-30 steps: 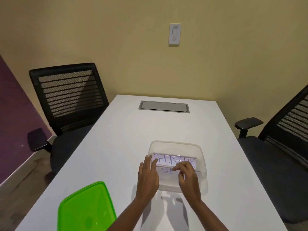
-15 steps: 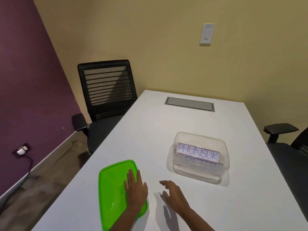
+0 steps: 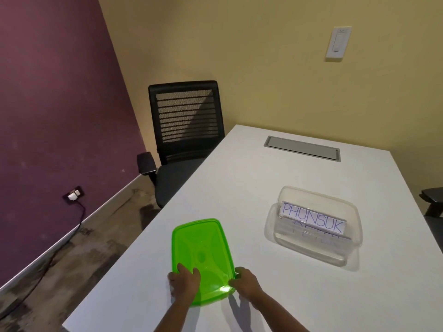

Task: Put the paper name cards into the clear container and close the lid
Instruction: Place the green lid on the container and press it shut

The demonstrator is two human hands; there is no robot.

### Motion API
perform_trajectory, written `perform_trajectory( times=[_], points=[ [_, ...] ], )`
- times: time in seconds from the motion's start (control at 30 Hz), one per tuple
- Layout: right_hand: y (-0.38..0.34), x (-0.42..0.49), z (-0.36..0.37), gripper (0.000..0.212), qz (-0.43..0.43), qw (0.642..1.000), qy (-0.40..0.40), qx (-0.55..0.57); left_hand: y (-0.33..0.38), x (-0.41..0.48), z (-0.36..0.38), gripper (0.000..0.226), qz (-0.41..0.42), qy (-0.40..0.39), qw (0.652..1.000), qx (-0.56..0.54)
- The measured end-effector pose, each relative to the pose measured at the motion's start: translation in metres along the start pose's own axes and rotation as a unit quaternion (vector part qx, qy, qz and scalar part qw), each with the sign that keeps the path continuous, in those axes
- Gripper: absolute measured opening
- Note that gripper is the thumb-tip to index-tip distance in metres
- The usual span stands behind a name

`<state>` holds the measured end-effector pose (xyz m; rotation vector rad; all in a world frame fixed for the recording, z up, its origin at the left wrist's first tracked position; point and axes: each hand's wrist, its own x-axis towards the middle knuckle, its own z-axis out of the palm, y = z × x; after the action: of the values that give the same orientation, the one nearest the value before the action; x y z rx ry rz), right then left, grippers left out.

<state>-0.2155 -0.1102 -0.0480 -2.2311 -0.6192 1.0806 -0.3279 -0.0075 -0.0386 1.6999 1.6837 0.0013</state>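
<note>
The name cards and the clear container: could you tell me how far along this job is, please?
Done: the name cards stand inside the clear container, one reading PHUNSUK. In hand: the left hand and right hand both grasp the near end of the green lid, which lies on the white table to the left of the container. Left: carrying the lid over and closing the container, which is open on top.

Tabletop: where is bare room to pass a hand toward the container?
Bare white table lies between the green lid and clear container, and beyond it up to the grey cable hatch. Crowded only at the lid's near end, gripped by left hand and right hand.
</note>
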Motion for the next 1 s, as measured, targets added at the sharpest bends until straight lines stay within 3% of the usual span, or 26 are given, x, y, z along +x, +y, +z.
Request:
perform_trajectory(
  times=[0.2, 0.3, 0.37, 0.47, 0.67, 0.73, 0.8, 0.87, 1.0],
  points=[
    [0.0, 0.007, -0.006, 0.044, 0.034, 0.993, 0.023, 0.111, 0.004, 0.002, -0.004, 0.055, -0.014, 0.01, 0.999, -0.042],
    [-0.007, 0.002, -0.022, 0.004, 0.029, 0.984, 0.034, 0.175, 0.012, 0.001, -0.004, 0.052, 0.007, 0.015, 0.998, -0.061],
    [-0.011, 0.005, -0.036, 0.032, 0.016, 0.977, 0.04, 0.209, 0.022, -0.001, -0.003, 0.049, 0.028, 0.011, 0.996, -0.084],
    [-0.024, 0.002, -0.059, 0.033, 0.004, 0.964, 0.047, 0.26, 0.042, -0.005, -0.002, 0.044, 0.062, 0.0, 0.992, -0.112],
    [-0.053, -0.007, -0.112, 0.015, -0.053, 0.936, 0.113, 0.329, 0.089, -0.031, 0.001, 0.035, 0.272, 0.013, 0.954, -0.124],
    [-0.06, -0.01, -0.13, 0.019, -0.081, 0.927, 0.129, 0.343, 0.102, -0.04, 0.001, 0.042, 0.364, -0.011, 0.925, -0.108],
    [-0.068, -0.017, -0.147, 0.022, -0.109, 0.918, 0.141, 0.356, 0.113, -0.044, 0.001, 0.058, 0.448, -0.017, 0.894, -0.021],
    [-0.074, -0.025, -0.163, 0.025, -0.135, 0.906, 0.155, 0.371, 0.126, -0.047, 0.001, 0.056, 0.503, -0.001, 0.864, 0.021],
    [-0.082, -0.042, -0.187, 0.019, -0.169, 0.877, 0.16, 0.419, 0.156, -0.061, -0.005, 0.056, 0.561, 0.036, 0.827, -0.004]
  ],
)
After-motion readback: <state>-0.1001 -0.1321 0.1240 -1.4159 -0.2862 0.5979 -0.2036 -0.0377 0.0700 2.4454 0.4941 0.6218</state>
